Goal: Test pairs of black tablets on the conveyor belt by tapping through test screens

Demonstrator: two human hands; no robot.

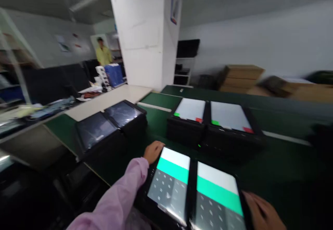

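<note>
keypad tablets (180,202), two side by side in thick black housings, lie nearest, between five and six o'clock in the view, cut off by its bottom edge. their screens face up, white bands at the far end, keys at the near end; each long axis runs roughly from six toward twelve, and the row slopes from ten down to four. the left hand (154,152) clasps their far left corner, its arm in a pink sleeve (122,192); the right hand (262,211) clasps the right edge with bent fingers, its underside hidden. a narrow strip of green tabletop (157,100) separates them from the lit tablets (191,110), a pair between three and four. dark-screened tablets (95,131) sit at half past eight, near the tabletop's edge, which drops off toward seven. bare green surface opens past the right hand at four o'clock, though shadow blurs its limit. beyond, a pillar (143,35) rises between eleven and twelve, cartons (240,79) stack between two and three, and a person (104,54) in yellow stands at ten.
</note>
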